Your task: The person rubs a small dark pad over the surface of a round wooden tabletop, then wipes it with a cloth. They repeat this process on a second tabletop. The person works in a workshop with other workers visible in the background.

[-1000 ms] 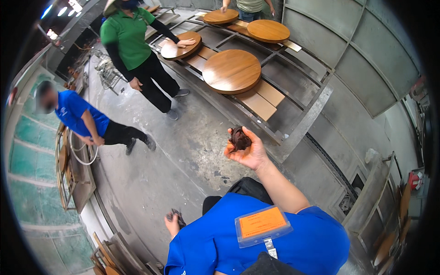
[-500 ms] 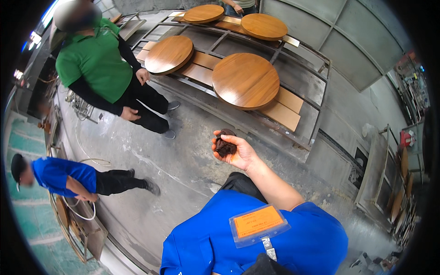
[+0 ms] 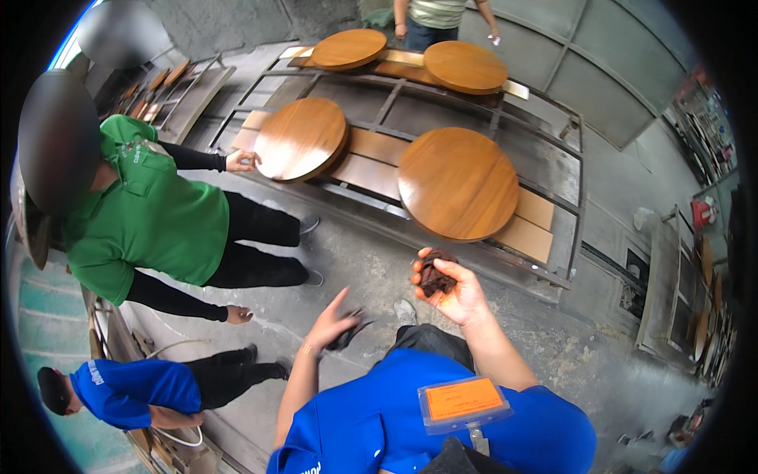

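My right hand (image 3: 458, 294) grips a dark brown, crumpled rag (image 3: 436, 272), and its fingertips are stained orange-brown. It is raised just in front of the near edge of a round wooden tabletop (image 3: 458, 183), apart from it. My left hand (image 3: 328, 325) is lower and to the left, smeared by motion, with one finger stretched out. A dark, blurred thing (image 3: 350, 332) sits against its fingers and looks held; its kind is not clear. The glossy brown tabletop rests on flat boards (image 3: 525, 237) across a metal frame rack (image 3: 387, 110).
More round tabletops lie on the rack: one at left (image 3: 300, 140), two behind (image 3: 349, 49). A person in green (image 3: 158, 229) stands at left, a hand at the left tabletop's edge. Beyond are a person in blue (image 3: 142, 391) and another in a striped shirt (image 3: 434, 14). Frames (image 3: 671, 292) stand right.
My left hand has come into view. The rack sits lower and further right in the picture. The person in green has come nearer and reached to the left tabletop.
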The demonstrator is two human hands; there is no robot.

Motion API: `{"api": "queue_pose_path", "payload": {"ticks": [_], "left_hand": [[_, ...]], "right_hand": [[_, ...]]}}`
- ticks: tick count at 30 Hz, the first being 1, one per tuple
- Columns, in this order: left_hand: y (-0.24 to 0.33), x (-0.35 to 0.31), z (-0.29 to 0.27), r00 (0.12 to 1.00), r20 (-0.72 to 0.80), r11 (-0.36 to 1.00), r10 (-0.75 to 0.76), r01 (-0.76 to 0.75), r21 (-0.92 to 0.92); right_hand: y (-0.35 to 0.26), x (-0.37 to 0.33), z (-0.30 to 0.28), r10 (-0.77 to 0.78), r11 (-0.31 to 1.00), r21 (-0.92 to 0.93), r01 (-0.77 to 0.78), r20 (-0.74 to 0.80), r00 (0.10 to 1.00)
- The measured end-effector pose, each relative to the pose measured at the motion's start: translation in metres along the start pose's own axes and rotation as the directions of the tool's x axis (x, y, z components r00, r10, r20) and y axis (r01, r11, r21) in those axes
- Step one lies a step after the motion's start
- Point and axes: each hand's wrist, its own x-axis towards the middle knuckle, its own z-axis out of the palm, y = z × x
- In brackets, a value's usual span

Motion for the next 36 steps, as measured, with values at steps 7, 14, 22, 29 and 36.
{"api": "queue_pose_path", "payload": {"ticks": [7,14,22,29,36], "left_hand": [[0.187,0.088,-0.025,0.949,0.286,0.880,0.132,-0.245,0.406],[0.171,0.050,-0.154,0.979,0.181,0.921,0.094,-0.154,0.357],[0.037,-0.026,-0.316,0.985,0.081,0.928,0.149,-0.111,-0.356],[-0.132,-0.097,-0.412,0.957,-0.212,0.733,-0.199,0.002,-0.680],[-0.224,-0.098,-0.490,0.837,-0.343,0.675,-0.427,0.042,-0.737]], "right_hand": [[0.009,0.077,0.056,0.047,0.998,-0.049,-0.045,0.042,0.998],[0.074,0.139,0.098,0.022,0.999,0.028,-0.024,0.081,0.996],[0.233,0.221,0.163,0.139,0.964,0.205,-0.170,0.156,0.978],[0.318,0.290,0.207,0.254,0.961,-0.131,-0.245,0.052,0.966],[0.375,0.368,0.266,0.543,0.758,-0.520,-0.393,0.170,0.822]]}}
